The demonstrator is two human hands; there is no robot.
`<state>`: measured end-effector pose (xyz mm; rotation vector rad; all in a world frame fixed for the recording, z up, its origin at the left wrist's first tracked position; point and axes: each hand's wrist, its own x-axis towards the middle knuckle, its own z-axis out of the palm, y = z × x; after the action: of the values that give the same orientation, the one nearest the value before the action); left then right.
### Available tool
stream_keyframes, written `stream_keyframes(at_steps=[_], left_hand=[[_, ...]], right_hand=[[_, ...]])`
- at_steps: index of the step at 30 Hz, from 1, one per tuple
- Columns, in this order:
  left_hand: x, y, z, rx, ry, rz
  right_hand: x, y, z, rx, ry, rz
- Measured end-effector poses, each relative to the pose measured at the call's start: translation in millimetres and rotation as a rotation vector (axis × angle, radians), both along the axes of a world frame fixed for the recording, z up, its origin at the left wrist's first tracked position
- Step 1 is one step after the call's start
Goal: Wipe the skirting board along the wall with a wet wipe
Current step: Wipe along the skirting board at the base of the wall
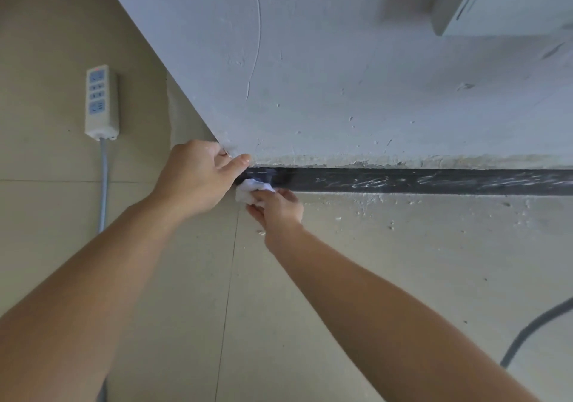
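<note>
A black skirting board (pixel 418 181) runs along the foot of a rough white wall (pixel 341 91), streaked with white smears toward the right. My right hand (pixel 277 207) holds a bunched white wet wipe (pixel 252 189) pressed against the board's left end, at the wall's outer corner. My left hand (pixel 198 175) rests on that corner just above, fingers around the edge and thumb lying along the top of the board. It holds nothing.
A white power strip (pixel 101 104) with a grey cable (pixel 104 184) lies on the beige tiled floor (pixel 186 277) at the left. A dark cable (pixel 533 327) curves across the floor at the lower right. A white unit (pixel 496 1) hangs on the wall at the upper right.
</note>
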<state>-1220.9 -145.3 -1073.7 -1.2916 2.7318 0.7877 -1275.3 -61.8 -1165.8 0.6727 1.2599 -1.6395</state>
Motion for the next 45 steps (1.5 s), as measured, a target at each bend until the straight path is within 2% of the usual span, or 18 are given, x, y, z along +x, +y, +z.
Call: stream_keyframes(at_steps=[2, 7, 8, 13, 16, 20, 24, 26, 28, 31, 33, 36, 40, 45], left_hand=[[0, 0, -2, -0.034, 0.005, -0.006], [-3, -1, 0, -0.021, 0.004, 0.020], [-3, -2, -1, -0.020, -0.001, 0.028], [-3, -2, -3, -0.015, 0.020, 0.028], [-2, 2, -6, -0.066, 0.022, 0.013], [-1, 5, -13, -0.072, 0.081, 0.034], [-2, 15, -24, -0.100, 0.163, 0.056], [-3, 22, -29, -0.149, 0.164, 0.065], [-5, 26, -31, -0.191, 0.158, 0.083], [-8, 28, -29, -0.230, 0.145, 0.109], [-8, 29, -27, -0.240, 0.145, 0.127], [-7, 30, -27, -0.226, 0.148, 0.119], [-2, 28, -30, -0.188, 0.164, 0.105], [-5, 30, -30, -0.215, 0.156, 0.104]], right_hand=[[-14, 19, 2, 0.016, 0.000, -0.027], [-30, 76, 3, -0.090, -0.057, -0.375], [-22, 78, 4, -0.104, -0.070, -0.343], [22, 27, 12, 0.005, -0.008, 0.114], [3, 10, 10, 0.114, 0.145, 0.157], [-35, 49, 16, 0.051, 0.120, -0.056], [-66, 108, 16, 0.010, 0.089, -0.387], [-72, 125, 15, 0.017, 0.074, -0.488], [-58, 122, 15, 0.031, 0.097, -0.395], [-21, 85, 19, 0.004, 0.129, -0.023], [-12, 57, 26, 0.003, 0.140, 0.064], [-34, 46, 33, -0.001, 0.120, -0.028], [-70, 90, 33, -0.036, 0.119, -0.106], [-83, 135, 28, -0.124, 0.001, -0.513]])
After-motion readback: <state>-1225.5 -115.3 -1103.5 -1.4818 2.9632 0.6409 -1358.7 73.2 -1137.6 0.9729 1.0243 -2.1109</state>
